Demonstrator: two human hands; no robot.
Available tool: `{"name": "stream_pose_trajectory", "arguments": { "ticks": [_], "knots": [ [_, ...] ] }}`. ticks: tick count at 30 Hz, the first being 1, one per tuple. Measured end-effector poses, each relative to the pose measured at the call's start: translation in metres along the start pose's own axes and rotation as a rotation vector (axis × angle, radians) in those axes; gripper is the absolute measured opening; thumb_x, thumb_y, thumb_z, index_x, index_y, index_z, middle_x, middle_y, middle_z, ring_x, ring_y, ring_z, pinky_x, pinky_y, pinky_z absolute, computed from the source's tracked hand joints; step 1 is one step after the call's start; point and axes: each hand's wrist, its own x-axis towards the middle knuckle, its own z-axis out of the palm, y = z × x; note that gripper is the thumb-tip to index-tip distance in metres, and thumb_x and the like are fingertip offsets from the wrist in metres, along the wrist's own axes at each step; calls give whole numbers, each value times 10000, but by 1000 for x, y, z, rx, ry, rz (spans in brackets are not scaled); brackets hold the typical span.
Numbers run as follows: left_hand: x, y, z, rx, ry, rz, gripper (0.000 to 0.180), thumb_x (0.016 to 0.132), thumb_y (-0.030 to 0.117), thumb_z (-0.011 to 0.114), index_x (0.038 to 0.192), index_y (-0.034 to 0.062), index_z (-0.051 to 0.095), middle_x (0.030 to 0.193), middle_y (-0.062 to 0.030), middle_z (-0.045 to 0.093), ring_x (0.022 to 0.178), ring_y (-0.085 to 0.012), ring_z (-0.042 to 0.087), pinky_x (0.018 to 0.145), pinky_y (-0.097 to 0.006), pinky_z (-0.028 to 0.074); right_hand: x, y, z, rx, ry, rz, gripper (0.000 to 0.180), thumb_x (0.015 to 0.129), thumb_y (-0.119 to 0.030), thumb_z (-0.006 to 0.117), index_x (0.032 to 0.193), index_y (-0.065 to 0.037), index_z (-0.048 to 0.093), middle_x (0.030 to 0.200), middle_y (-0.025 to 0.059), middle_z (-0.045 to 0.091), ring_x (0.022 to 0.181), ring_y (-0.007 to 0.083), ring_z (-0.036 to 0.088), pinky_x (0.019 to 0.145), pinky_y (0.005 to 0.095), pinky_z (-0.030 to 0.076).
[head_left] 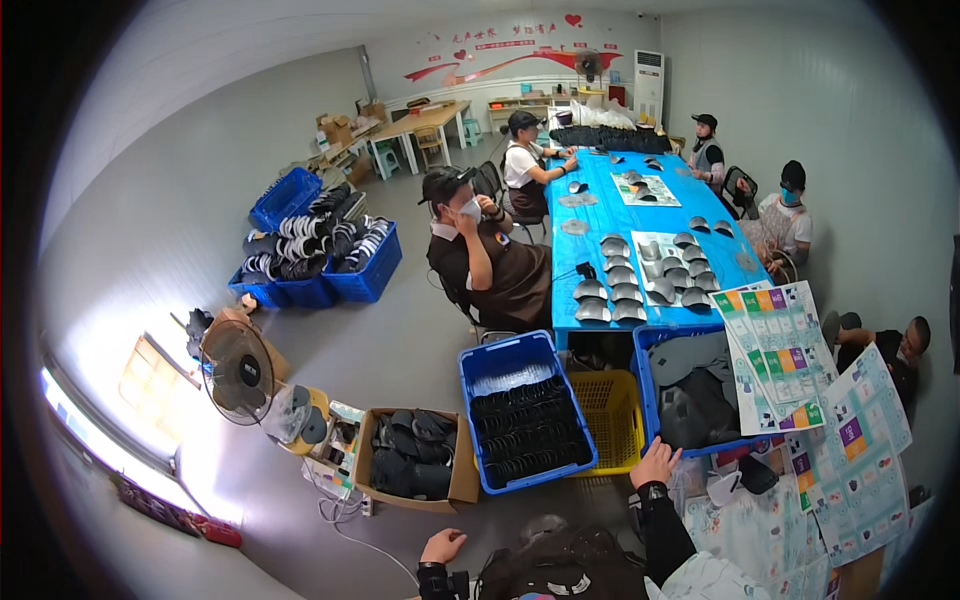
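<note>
My right hand (656, 463) is at the near left corner of a blue crate (644, 385) holding dark, flat curved pieces (690, 395). Its fingers are spread and grip nothing; contact with the rim cannot be made out. My left hand (443, 545) hangs low in front of a cardboard box (463, 480) of dark grey curved pieces (412, 455). Its fingers are loosely bent, with nothing visible in them. Between the hands lies a dark item with a pale mark (565, 570), close to my body. Ahead, another blue crate (588, 455) holds rows of black curved pieces (530, 425).
A yellow crate (625, 420) stands between the blue crates. Behind is a blue-covered table (590, 225) with curved grey pieces, and several people sit around it. Printed sheets (870, 450) rise at the right. A fan (240, 372) and stacked blue crates (365, 275) are left.
</note>
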Motion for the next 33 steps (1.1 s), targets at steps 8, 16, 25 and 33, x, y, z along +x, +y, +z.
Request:
{"name": "stream_pose_trajectory", "arguments": {
  "ticks": [8,16,25,33],
  "knots": [
    [-49,116,-67,-122,568,598,153,815,180,797,782,55,714,1439,-209,574,1421,-465,414,1169,-493,328,6,-9,-16,18,5,2,684,806,-186,640,1417,52,445,1207,179,582,1255,335,480,1231,599,112],
    [-66,203,-112,-162,418,626,60,885,89,693,891,31,681,1251,-183,656,1266,-382,579,1034,-425,465,9,2,-11,-19,38,28,387,849,-190,563,1202,-33,578,1049,136,626,1106,321,565,1134,568,295],
    [-82,201,-74,-29,-106,364,299,1018,248,645,1073,-41,696,970,-137,745,902,-197,679,844,-325,515,0,8,-20,-24,-44,36,615,890,-211,550,1438,46,445,1269,169,586,1306,313,480,1214,594,188],
    [-75,215,-82,31,-8,399,273,1003,239,652,1144,12,705,1035,-168,742,962,-263,711,873,-344,526,-2,7,-19,2,-67,24,633,903,-195,540,1471,51,407,1309,183,561,1331,325,450,1222,598,155]
  ]
}}
